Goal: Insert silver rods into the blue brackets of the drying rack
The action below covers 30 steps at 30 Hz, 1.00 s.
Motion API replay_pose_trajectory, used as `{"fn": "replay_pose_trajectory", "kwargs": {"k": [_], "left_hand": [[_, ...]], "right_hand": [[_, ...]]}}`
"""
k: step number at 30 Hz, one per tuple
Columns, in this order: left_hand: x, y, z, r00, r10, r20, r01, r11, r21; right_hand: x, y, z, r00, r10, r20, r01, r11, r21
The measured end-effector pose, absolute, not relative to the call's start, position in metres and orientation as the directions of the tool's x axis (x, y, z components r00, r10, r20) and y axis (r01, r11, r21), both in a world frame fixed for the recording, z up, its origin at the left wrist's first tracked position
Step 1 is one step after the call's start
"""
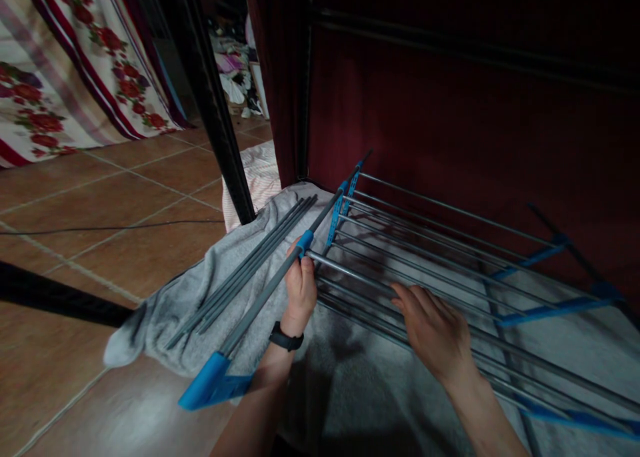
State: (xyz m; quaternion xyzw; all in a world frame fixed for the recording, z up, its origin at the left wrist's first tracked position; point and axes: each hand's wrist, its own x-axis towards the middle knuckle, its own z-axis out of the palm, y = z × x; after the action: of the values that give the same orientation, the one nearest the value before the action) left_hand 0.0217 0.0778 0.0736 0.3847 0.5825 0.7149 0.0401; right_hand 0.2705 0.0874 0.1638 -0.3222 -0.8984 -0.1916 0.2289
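- So the rack (350,271) is on the grey blanket (235,247) in front of me, tilted, right up near the dark red curtain (425,123).
- My left hand (300,287) is closed round its side pole, right at the blue joint (304,243). Thumb's on the near side, fingers wrap behind, so most of them are hidden.
- My right hand (435,330) is curled over a crossbar, fingers clamped together. Can't see the underside of that grip.
- The rack's far right end sinks into shadow and partly runs out of view. The lower bars are kinda hard to count behind my right hand.
- Blue corner piece (205,383) sits at the pole's near end, partly behind my left forearm.
- Loose rods (265,249) lie bunched on the blanket, just left of the pole.
- Past the black post (215,97) there's tile floor (100,197), a flowered cloth (100,57), and a heap (237,77) too dim to sort out.
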Motion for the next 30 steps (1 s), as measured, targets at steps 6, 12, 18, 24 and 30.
{"fn": "replay_pose_trajectory", "kwargs": {"k": [6,12,18,24,30], "left_hand": [[0.023,0.079,0.074,-0.67,0.458,0.585,0.505,-0.297,0.811],[0.03,0.091,0.073,-0.747,0.347,0.567,0.53,-0.205,0.823],[0.032,0.097,0.078,-0.785,0.29,0.548,0.528,-0.153,0.836],[0.033,0.096,0.079,-0.794,0.285,0.538,0.518,-0.147,0.843],[0.033,0.095,0.074,-0.746,0.306,0.592,0.583,-0.129,0.802]], "right_hand": [[0.271,0.088,0.165,-0.692,0.496,0.525,0.664,0.723,0.191],[0.27,0.087,0.167,-0.691,0.515,0.506,0.668,0.723,0.176],[0.27,0.087,0.167,-0.69,0.511,0.512,0.663,0.731,0.165],[0.269,0.087,0.167,-0.678,0.524,0.515,0.67,0.729,0.14],[0.269,0.087,0.168,-0.682,0.533,0.501,0.672,0.727,0.142]]}}
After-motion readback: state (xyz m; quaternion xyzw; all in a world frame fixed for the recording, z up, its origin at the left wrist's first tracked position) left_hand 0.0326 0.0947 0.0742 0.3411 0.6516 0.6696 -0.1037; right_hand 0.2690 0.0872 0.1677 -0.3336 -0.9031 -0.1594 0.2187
